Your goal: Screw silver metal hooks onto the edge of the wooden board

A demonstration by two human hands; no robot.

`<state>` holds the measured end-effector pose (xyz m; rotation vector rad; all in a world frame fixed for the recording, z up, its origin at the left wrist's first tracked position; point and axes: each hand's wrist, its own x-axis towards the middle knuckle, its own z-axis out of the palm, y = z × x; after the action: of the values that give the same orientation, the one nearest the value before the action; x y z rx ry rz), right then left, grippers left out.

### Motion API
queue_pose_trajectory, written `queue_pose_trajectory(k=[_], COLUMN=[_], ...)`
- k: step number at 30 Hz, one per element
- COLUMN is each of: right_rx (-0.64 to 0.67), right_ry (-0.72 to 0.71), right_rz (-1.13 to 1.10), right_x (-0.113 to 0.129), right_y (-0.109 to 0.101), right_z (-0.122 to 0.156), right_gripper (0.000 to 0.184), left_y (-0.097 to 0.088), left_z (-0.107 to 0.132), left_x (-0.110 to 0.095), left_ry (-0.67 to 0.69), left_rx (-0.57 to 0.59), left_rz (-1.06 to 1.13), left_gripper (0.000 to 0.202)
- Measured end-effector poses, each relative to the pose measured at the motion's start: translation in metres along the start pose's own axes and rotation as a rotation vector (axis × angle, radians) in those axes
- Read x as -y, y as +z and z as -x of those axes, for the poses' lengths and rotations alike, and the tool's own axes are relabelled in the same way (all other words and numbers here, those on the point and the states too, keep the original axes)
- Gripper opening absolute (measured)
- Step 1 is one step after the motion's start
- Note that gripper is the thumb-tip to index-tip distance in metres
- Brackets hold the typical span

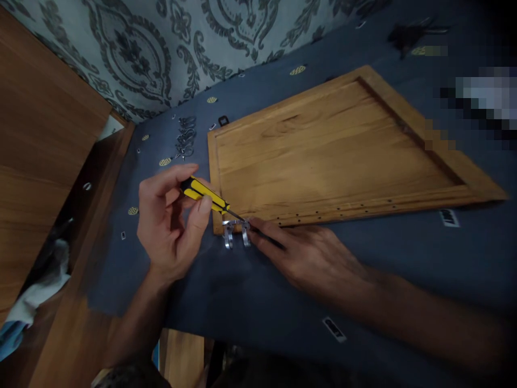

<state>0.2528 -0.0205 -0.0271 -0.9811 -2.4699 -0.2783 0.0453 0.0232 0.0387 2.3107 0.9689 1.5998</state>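
Observation:
In the head view, my left hand (172, 221) grips the handle of a yellow and black screwdriver (207, 195) between thumb and fingers. The screwdriver's shaft slants down to the right, and its tip meets a shiny metal double hook (236, 231). That hook sits at the lower left corner of a framed wooden board (319, 153), its two prongs sticking out past the edge. My right hand (311, 250) comes in from the right, fingertips closed at the hook's right end. A dark sliver shows between its fingers; I cannot make out what it is.
Several loose metal hooks (186, 137) lie left of the board on the dark blue patterned cloth (258, 302). A small black hanger (223, 121) is at the board's upper edge. Small holes run along its lower edge. A dark tool-like object (412, 35) lies at the top right.

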Motion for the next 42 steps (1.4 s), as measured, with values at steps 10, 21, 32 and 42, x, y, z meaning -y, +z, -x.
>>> queue_pose_trajectory(k=[10, 21, 32, 42], right_rx=[0.001, -0.064, -0.047, -0.039], right_ry=[-0.009, -0.002, 0.009, 0.009], right_rz=[0.005, -0.024, -0.028, -0.033], right_x=[-0.001, 0.000, 0.000, 0.000], right_y=[-0.001, -0.002, -0.002, 0.001], right_z=[-0.001, -0.001, 0.000, 0.000], right_gripper=[0.044, 0.040, 0.039, 0.041], left_y=[0.004, 0.004, 0.010, 0.006], left_z=[0.001, 0.000, 0.002, 0.002], left_x=[-0.007, -0.007, -0.001, 0.005], left_ry=[-0.079, -0.100, -0.029, 0.009], left_rx=[0.061, 0.102, 0.019, 0.096], left_rz=[0.061, 0.156, 0.109, 0.067], left_gripper=[0.049, 0.048, 0.055, 0.058])
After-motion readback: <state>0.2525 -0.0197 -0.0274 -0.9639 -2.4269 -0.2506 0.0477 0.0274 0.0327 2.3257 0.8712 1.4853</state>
